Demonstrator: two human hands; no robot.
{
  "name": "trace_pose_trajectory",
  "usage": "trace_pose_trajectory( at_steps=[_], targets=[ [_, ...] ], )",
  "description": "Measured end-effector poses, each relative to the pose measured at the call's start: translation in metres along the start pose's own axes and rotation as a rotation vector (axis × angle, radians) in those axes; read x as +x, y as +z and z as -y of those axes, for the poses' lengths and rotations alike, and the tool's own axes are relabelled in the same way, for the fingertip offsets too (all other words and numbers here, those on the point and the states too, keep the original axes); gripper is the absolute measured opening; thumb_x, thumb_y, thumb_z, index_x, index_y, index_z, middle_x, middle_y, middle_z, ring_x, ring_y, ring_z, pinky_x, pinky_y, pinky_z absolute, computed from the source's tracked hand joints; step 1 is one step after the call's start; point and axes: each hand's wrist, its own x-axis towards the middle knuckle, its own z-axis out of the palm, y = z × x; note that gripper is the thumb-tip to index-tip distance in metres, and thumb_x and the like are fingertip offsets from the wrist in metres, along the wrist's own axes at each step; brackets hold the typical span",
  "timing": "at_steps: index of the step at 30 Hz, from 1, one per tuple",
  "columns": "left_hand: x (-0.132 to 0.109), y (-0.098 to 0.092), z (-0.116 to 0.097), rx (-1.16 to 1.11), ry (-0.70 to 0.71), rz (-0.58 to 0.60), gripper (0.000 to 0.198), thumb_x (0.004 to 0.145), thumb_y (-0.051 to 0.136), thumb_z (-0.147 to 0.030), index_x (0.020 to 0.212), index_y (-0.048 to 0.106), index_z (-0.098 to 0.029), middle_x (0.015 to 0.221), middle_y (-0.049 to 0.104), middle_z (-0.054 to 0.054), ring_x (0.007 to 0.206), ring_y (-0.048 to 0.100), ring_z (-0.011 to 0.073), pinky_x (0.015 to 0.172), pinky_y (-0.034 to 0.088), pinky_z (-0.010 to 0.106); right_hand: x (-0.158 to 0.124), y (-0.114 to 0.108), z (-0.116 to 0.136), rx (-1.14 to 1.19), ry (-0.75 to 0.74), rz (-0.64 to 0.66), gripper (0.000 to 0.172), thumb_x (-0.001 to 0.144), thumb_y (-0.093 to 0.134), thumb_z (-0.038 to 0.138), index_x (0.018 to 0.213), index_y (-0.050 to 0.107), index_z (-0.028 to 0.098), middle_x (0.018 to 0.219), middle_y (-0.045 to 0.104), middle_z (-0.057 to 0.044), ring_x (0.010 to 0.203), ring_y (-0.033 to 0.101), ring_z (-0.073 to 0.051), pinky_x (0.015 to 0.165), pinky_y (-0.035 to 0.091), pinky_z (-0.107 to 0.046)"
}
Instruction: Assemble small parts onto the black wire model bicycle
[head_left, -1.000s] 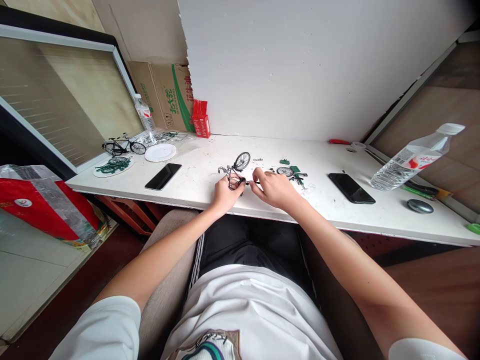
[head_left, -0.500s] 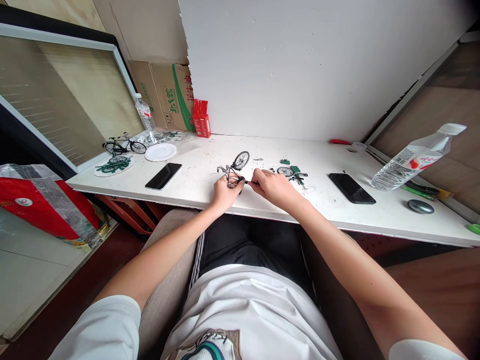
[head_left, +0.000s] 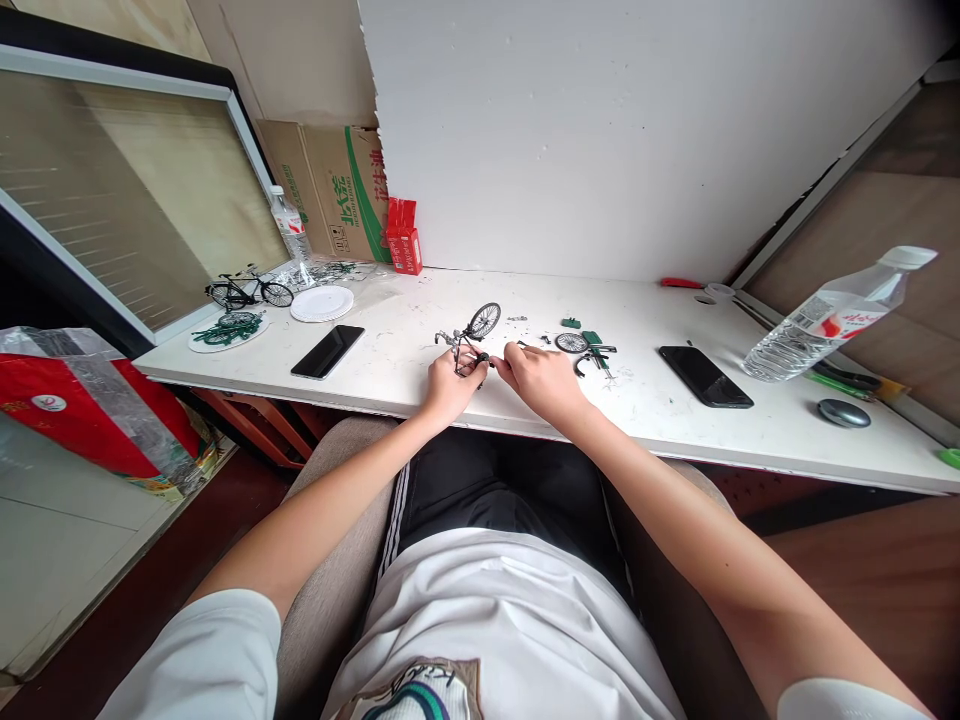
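A small, partly built model bicycle point(head_left: 472, 335) stands near the front edge of the white table point(head_left: 420, 300), one spoked wheel raised toward the wall. My left hand point(head_left: 448, 388) is closed around its lower frame. My right hand point(head_left: 541, 380) pinches a thin dark tool or part that I cannot make out, its tip touching the frame just right of my left hand. A loose wheel point(head_left: 571, 343) and green model parts point(head_left: 592, 345) lie just beyond my right hand.
A black phone point(head_left: 328, 351) lies at the left and another phone point(head_left: 706, 376) at the right. Also here: a finished model bicycle point(head_left: 249, 291), white plate point(head_left: 321, 304), tilted water bottle point(head_left: 836, 315), red box point(head_left: 403, 238), cardboard carton point(head_left: 334, 190).
My right hand has slid slightly left, closer to the model bicycle and my left hand. The left hand and the model have hardly moved.
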Motion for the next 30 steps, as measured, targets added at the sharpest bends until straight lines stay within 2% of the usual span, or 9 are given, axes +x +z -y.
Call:
trace_pose_trajectory(
  at_steps=[3, 6, 10, 15, 19, 23, 27, 30],
  targets=[
    [0.002, 0.000, 0.002, -0.036, 0.008, -0.021, 0.032, 0.083, 0.085, -0.040, 0.100, 0.068, -0.019, 0.077, 0.073, 0.002, 0.067, 0.069, 0.0165, 0.069, 0.055, 0.029, -0.001, 0.004, -0.001, 0.036, -0.003, -0.020, 0.040, 0.117, 0.030, 0.045, 0.109, 0.057, 0.016, 0.087, 0.075, -0.014, 0.075, 0.067, -0.026, 0.060, 0.020, -0.033],
    [0.003, 0.000, 0.004, -0.036, 0.016, -0.036, 0.030, 0.083, 0.085, -0.038, 0.099, 0.068, -0.019, 0.078, 0.074, 0.003, 0.067, 0.069, 0.0169, 0.069, 0.055, 0.029, -0.002, 0.004, -0.009, 0.085, -0.108, 0.000, 0.031, 0.116, 0.037, 0.041, 0.116, 0.054, 0.015, 0.095, 0.076, -0.015, 0.081, 0.067, -0.027, 0.061, 0.024, -0.033],
    [0.004, 0.000, 0.007, -0.032, 0.021, -0.029, 0.029, 0.084, 0.084, -0.038, 0.100, 0.069, -0.019, 0.079, 0.074, 0.004, 0.067, 0.070, 0.0170, 0.068, 0.056, 0.029, -0.001, 0.001, -0.017, 0.071, -0.170, 0.013, 0.024, 0.116, 0.037, 0.033, 0.113, 0.054, 0.016, 0.095, 0.075, -0.015, 0.083, 0.067, -0.027, 0.062, 0.026, -0.033],
    [0.002, 0.000, 0.007, 0.000, 0.035, -0.047, 0.029, 0.083, 0.083, -0.038, 0.100, 0.070, -0.019, 0.082, 0.075, 0.005, 0.072, 0.071, 0.0181, 0.072, 0.056, 0.030, 0.000, 0.005, -0.012, 0.009, -0.138, 0.016, 0.034, 0.117, 0.034, 0.036, 0.106, 0.059, 0.015, 0.084, 0.073, -0.013, 0.075, 0.066, -0.025, 0.060, 0.021, -0.033],
    [0.000, 0.000, 0.005, 0.031, 0.049, -0.052, 0.026, 0.084, 0.082, -0.037, 0.100, 0.070, -0.019, 0.081, 0.075, 0.005, 0.074, 0.071, 0.0186, 0.075, 0.056, 0.031, 0.001, 0.011, -0.009, 0.019, -0.042, 0.029, 0.042, 0.117, 0.031, 0.040, 0.100, 0.062, 0.017, 0.076, 0.073, -0.010, 0.063, 0.060, -0.022, 0.059, 0.019, -0.033],
    [0.000, 0.001, 0.004, 0.030, 0.053, -0.046, 0.027, 0.084, 0.081, -0.037, 0.100, 0.070, -0.019, 0.082, 0.075, 0.006, 0.073, 0.070, 0.0181, 0.075, 0.056, 0.031, 0.000, 0.012, -0.009, 0.044, 0.011, 0.041, 0.047, 0.118, 0.029, 0.044, 0.097, 0.063, 0.019, 0.079, 0.075, -0.011, 0.063, 0.060, -0.023, 0.060, 0.018, -0.033],
    [0.001, 0.001, 0.005, 0.037, 0.057, -0.062, 0.024, 0.085, 0.079, -0.034, 0.101, 0.070, -0.019, 0.084, 0.076, 0.006, 0.072, 0.070, 0.0179, 0.075, 0.056, 0.031, -0.002, 0.007, -0.011, 0.146, -0.044, 0.020, 0.035, 0.115, 0.039, 0.046, 0.116, 0.059, 0.017, 0.089, 0.076, -0.011, 0.070, 0.063, -0.023, 0.061, 0.022, -0.032],
    [0.002, 0.001, 0.005, 0.044, 0.054, -0.068, 0.021, 0.086, 0.079, -0.032, 0.101, 0.070, -0.019, 0.084, 0.076, 0.006, 0.071, 0.070, 0.0175, 0.074, 0.056, 0.031, -0.003, 0.003, -0.014, 0.169, -0.114, 0.020, 0.025, 0.114, 0.042, 0.038, 0.116, 0.056, 0.017, 0.093, 0.075, -0.012, 0.077, 0.063, -0.024, 0.062, 0.026, -0.032]
  ],
)
